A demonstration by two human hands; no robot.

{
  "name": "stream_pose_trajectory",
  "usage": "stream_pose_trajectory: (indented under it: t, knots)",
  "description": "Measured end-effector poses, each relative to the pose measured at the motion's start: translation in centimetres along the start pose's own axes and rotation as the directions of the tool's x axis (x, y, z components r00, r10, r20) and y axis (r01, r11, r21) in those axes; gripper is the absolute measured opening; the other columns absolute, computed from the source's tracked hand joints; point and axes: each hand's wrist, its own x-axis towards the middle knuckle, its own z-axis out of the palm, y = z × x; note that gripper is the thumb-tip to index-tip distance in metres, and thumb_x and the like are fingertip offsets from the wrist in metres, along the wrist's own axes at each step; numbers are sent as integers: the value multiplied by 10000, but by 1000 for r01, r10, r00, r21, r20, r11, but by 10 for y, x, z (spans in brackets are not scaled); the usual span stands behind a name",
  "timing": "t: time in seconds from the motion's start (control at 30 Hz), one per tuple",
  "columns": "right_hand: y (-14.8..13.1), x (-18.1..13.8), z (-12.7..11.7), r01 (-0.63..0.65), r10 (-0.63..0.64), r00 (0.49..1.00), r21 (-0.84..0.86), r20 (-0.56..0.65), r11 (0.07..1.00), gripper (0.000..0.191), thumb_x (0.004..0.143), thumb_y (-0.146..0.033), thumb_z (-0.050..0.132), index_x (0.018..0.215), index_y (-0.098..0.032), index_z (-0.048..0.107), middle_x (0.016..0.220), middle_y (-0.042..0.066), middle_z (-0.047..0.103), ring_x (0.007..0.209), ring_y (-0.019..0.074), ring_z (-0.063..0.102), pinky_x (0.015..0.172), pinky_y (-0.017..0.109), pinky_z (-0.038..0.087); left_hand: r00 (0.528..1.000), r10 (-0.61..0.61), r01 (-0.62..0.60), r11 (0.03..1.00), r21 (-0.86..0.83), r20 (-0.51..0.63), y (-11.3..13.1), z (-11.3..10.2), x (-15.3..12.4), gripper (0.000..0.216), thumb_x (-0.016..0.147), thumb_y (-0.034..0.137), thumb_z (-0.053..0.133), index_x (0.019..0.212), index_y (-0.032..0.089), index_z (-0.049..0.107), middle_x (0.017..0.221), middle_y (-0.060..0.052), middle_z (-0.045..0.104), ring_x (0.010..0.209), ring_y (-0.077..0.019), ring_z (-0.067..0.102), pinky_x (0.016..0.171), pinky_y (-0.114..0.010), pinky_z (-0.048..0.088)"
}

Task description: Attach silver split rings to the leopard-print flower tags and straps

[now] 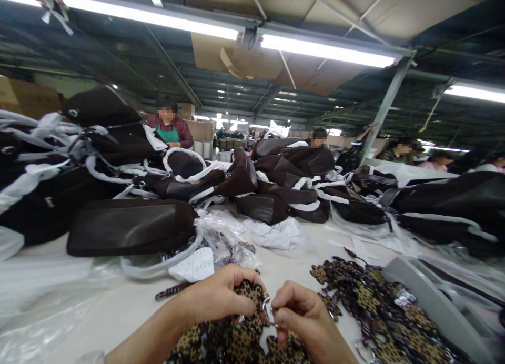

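Note:
My left hand (219, 298) is closed around a leopard-print strap piece (249, 295) at the near edge of the table. My right hand (303, 314) pinches a small metal ring (266, 307) at the end of that piece. Both hands meet over a heap of the same leopard-print pieces (236, 345) just below them. A second heap of leopard-print straps with metal clasps (379, 306) lies to the right of my right hand.
Dark brown handbags with white-wrapped handles (130, 224) are piled across the white table (130, 306), with clear plastic bags (224, 240) and paper tags among them. A grey tray (430, 301) sits at right. Several people work behind the piles.

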Motion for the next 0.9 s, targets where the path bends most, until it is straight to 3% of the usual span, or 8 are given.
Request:
stream_pose_trajectory:
  t: [0.27,0.43,0.6,0.73,0.8,0.9]
  knots:
    - [2,1,2,-79,75,996,68,54,995,216,666,-283,870,675,-169,687,604,-7,734,411,94,635,425,173,500,999,22,-23,999,30,42,-1,0,-1,330,597,130,564,899,178,687,614,62,538,528,-86,422,490,-186,336]
    - [4,4,7,-125,119,992,162,47,979,307,627,-325,897,656,-163,638,551,-30,706,350,76,602,377,152,456,988,149,-152,982,114,32,-3,-3,1,420,563,68,524,926,191,696,719,45,590,608,-97,451,530,-182,341]
    - [5,7,3,13,-4,993,73,-117,997,288,668,-362,873,669,-166,663,490,-24,688,405,94,605,443,182,482,979,161,-162,987,2,122,-4,-4,0,479,587,65,503,1018,191,670,842,0,693,668,-124,557,572,-196,384]
    - [-1,2,-3,153,-186,957,-155,-224,976,238,709,-382,835,687,-188,699,500,-20,673,483,131,617,516,223,499,983,101,-107,994,34,156,-8,-21,0,617,679,160,606,1290,223,538,889,-17,703,635,-120,573,572,-208,412]
    - [-6,-2,-7,214,-291,918,-281,-270,936,208,724,-385,816,707,-207,709,527,-22,664,514,145,616,540,234,501,995,70,-78,988,130,64,-11,-36,1,592,740,229,597,1325,198,512,891,-30,703,646,-126,598,597,-218,439]
    - [-10,-7,-12,272,-401,871,-401,-284,875,158,735,-374,794,724,-233,724,561,-26,648,533,161,607,547,243,503,983,39,36,920,391,-181,-17,-55,4,368,818,228,439,1117,113,619,856,-65,707,678,-149,632,604,-228,474]
